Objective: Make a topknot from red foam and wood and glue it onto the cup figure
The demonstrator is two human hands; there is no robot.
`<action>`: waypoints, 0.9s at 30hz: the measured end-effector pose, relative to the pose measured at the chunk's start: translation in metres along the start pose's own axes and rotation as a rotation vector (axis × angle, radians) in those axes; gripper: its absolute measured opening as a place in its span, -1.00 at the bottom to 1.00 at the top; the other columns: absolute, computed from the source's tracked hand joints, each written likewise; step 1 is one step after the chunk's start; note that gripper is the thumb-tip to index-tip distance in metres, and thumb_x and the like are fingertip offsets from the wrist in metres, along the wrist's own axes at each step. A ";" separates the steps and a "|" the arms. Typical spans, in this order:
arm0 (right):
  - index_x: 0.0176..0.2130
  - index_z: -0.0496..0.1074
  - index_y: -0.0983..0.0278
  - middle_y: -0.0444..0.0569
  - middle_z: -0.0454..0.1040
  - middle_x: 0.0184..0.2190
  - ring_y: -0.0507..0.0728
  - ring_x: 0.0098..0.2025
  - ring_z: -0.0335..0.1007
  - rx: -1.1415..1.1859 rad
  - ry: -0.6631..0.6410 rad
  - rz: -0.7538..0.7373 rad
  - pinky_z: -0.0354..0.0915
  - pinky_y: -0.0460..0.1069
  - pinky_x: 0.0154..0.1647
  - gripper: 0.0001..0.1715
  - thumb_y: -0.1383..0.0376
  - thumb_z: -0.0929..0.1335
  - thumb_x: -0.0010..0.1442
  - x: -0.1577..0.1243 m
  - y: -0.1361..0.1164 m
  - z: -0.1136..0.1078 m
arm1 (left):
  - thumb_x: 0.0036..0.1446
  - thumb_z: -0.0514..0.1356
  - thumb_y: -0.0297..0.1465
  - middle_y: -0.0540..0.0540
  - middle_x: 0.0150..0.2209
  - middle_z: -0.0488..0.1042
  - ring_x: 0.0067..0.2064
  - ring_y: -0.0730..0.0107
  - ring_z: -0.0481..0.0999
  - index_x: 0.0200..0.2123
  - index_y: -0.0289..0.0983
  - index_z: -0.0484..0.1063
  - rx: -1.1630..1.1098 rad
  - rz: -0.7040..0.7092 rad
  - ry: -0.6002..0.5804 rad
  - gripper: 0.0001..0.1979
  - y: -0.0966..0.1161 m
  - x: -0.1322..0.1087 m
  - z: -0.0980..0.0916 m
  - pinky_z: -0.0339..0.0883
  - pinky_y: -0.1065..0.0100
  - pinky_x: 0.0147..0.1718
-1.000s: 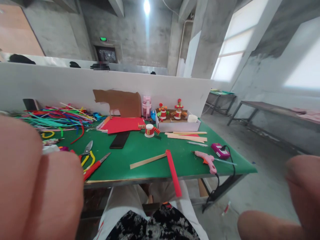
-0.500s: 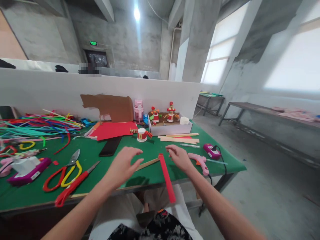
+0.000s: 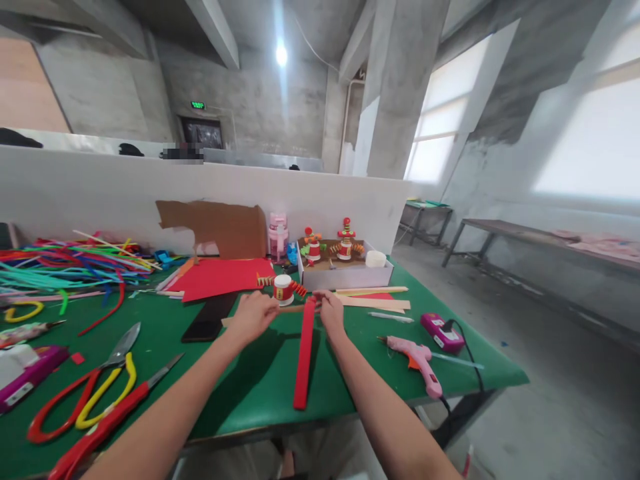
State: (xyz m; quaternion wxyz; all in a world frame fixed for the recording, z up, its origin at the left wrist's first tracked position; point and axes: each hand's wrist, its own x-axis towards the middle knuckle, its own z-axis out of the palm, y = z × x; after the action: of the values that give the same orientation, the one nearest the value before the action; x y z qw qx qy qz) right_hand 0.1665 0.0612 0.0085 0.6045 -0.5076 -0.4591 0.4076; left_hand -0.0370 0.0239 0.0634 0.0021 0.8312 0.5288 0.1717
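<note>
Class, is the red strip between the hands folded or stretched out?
Stretched out: the red strip runs straight toward the near edge of the table.

It's a craft workshop we're looking at, and a bare, rough one! Up top, raw concrete walls (image 3: 280, 113) and a heavy beam (image 3: 213, 30), one glaring light (image 3: 281, 55), and a lit green exit sign (image 3: 198, 105) at upper left. Across the middle runs a white partition (image 3: 100, 193). In front of it, the green worktable (image 3: 270, 387): pink glue gun (image 3: 423, 363) lower right, scissors (image 3: 127, 347) lower left, bright heaped strips (image 3: 75, 267) at left, red sheets (image 3: 225, 277), little handmade figures (image 3: 345, 249) in a box (image 3: 345, 275). And over at right, a plain metal-legged bench (image 3: 520, 230)!
</note>
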 end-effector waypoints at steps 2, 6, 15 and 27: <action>-0.39 0.48 0.23 -0.12 0.52 -0.47 0.02 -0.51 0.35 0.156 -0.007 0.051 0.29 -0.13 -0.54 -0.69 0.35 0.21 -0.11 0.011 -0.001 0.016 | 0.22 0.11 -0.32 -0.11 -0.37 0.58 -0.25 0.20 0.44 -0.41 -0.21 0.52 -0.130 0.045 0.108 -0.77 -0.022 0.014 0.003 0.15 0.25 -0.26; -0.37 0.47 0.25 -0.14 0.53 -0.44 -0.01 -0.52 0.35 0.283 -0.097 0.135 0.30 -0.15 -0.53 -0.60 0.40 0.22 -0.26 0.015 0.005 0.032 | 0.23 0.10 -0.20 -0.09 -0.40 0.57 -0.33 0.28 0.41 -0.41 -0.21 0.52 -0.334 0.045 0.261 -0.70 -0.044 0.021 0.021 0.22 0.30 -0.27; 0.07 0.39 0.18 -0.03 0.51 -0.01 -0.01 -0.40 0.42 -0.044 -0.231 -0.147 0.37 -0.13 -0.44 -0.27 0.39 0.35 -0.15 -0.011 0.000 0.022 | 0.15 0.09 -0.22 -0.08 -0.41 0.59 -0.33 0.25 0.43 -0.45 -0.17 0.55 -0.374 -0.008 0.205 -0.71 -0.044 0.007 0.030 0.20 0.31 -0.32; -0.26 0.57 0.26 0.07 0.53 -0.25 0.16 -0.15 0.44 -0.339 -0.222 -0.444 0.38 0.06 -0.02 -0.74 0.34 0.29 0.12 -0.020 -0.010 0.019 | 0.16 0.12 -0.34 -0.14 -0.37 0.57 -0.22 0.15 0.45 -0.44 -0.19 0.53 -0.143 -0.015 0.132 -0.79 -0.047 0.005 0.024 0.17 0.19 -0.15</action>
State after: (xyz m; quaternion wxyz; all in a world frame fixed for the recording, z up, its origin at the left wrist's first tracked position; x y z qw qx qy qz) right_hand 0.1438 0.0450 0.0171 0.5317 -0.4408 -0.6836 0.2359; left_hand -0.0693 0.0534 0.0333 0.0278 0.8119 0.5204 0.2631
